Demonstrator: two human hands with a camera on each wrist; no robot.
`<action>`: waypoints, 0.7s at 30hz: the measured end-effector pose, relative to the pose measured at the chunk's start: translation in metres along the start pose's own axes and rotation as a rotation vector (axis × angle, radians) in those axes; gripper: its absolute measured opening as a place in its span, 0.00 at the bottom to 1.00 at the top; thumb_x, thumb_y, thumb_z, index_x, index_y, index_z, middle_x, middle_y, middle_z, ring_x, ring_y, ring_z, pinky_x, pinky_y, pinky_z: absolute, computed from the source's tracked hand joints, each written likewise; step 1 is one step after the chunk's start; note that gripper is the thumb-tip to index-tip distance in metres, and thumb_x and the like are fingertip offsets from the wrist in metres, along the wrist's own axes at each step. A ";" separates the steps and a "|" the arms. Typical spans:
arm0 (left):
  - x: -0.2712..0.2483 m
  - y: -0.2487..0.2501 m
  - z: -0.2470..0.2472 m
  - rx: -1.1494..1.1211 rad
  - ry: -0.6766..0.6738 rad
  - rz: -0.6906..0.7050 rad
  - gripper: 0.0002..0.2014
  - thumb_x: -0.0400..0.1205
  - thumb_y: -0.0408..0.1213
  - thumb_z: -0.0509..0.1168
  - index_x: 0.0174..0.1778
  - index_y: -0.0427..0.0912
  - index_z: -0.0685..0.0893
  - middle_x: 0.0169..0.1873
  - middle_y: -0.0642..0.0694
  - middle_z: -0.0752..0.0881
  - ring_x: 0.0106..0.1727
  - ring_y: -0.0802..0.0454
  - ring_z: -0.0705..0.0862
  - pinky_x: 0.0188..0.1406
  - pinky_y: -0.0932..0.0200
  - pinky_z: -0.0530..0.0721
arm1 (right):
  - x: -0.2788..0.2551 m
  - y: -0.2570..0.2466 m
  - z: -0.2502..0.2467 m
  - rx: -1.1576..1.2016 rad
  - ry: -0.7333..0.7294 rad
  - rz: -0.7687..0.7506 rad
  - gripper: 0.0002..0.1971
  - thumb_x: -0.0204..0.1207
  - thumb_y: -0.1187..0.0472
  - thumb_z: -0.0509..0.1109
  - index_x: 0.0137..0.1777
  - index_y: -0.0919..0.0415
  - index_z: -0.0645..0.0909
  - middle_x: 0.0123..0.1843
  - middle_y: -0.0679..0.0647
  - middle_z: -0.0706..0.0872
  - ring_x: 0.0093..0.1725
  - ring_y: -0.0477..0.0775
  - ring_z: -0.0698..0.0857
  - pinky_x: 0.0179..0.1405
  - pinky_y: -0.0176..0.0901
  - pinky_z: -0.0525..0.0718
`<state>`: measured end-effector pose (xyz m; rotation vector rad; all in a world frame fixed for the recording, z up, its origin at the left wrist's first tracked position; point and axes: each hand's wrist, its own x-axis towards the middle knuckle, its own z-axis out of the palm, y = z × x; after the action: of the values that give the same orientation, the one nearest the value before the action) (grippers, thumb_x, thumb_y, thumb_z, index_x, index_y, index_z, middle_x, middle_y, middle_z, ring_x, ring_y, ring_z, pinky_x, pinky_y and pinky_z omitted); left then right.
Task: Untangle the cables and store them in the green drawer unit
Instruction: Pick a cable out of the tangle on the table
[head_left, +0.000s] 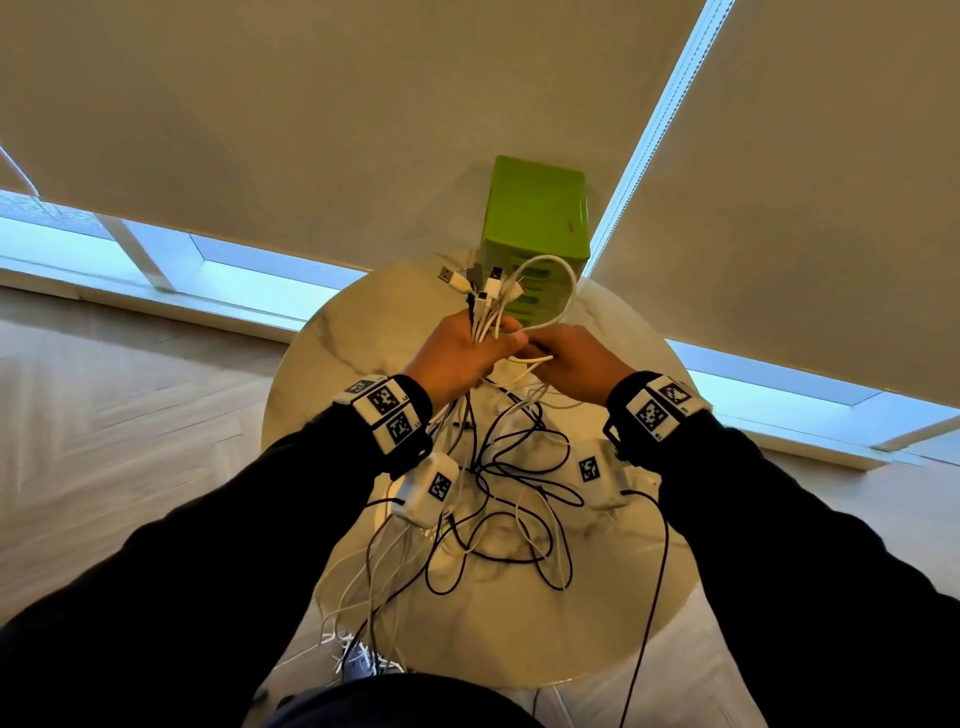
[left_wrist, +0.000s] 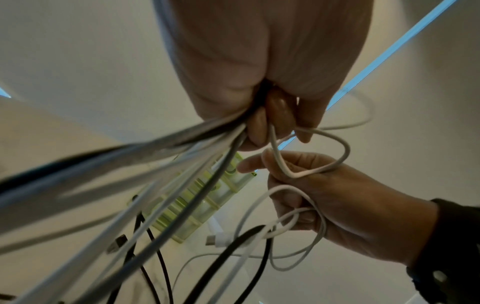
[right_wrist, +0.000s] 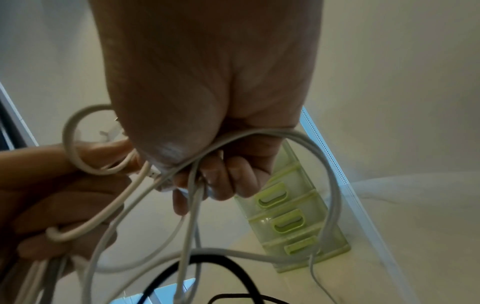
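Above the round marble table (head_left: 332, 332), we hold the cables (head_left: 485, 312) bunched in our left hand (head_left: 457, 353), fingers clenched around them, plugs fanning toward 12 o'clock. Our right hand (head_left: 576, 364), at 3 o'clock, grips 1 white cable loop (head_left: 563, 283). Beyond, at 12 o'clock, stands the green drawer unit (head_left: 535, 208), drawers closed.

Dim, warm light; cool daylight glows under the blinds (head_left: 363, 130) behind the table (head_left: 332, 353). Wrist views blur near cables (left_wrist: 103, 160).
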<state>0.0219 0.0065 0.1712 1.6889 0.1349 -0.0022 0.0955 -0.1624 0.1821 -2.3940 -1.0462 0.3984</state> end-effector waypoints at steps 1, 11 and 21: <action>0.002 -0.001 0.000 0.046 -0.003 0.018 0.08 0.85 0.42 0.69 0.53 0.41 0.88 0.30 0.47 0.86 0.27 0.56 0.76 0.29 0.59 0.77 | 0.000 0.000 0.002 0.005 0.000 0.006 0.16 0.80 0.72 0.66 0.65 0.60 0.85 0.56 0.55 0.88 0.50 0.50 0.82 0.50 0.41 0.75; 0.022 0.009 -0.035 -0.056 0.370 -0.006 0.10 0.88 0.41 0.63 0.40 0.46 0.78 0.25 0.49 0.74 0.21 0.59 0.73 0.25 0.64 0.74 | -0.020 0.026 0.047 -0.006 0.019 0.162 0.30 0.80 0.51 0.73 0.80 0.50 0.67 0.61 0.54 0.83 0.56 0.49 0.80 0.60 0.43 0.78; 0.023 0.006 -0.029 -0.147 0.343 -0.044 0.11 0.88 0.41 0.64 0.39 0.47 0.79 0.20 0.55 0.75 0.24 0.54 0.74 0.28 0.59 0.74 | -0.008 0.018 0.044 0.275 0.180 0.077 0.17 0.89 0.47 0.57 0.65 0.52 0.84 0.59 0.48 0.86 0.52 0.41 0.83 0.49 0.36 0.83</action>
<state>0.0426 0.0366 0.1784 1.5276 0.4200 0.2597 0.0820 -0.1650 0.1362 -2.1822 -0.7677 0.3240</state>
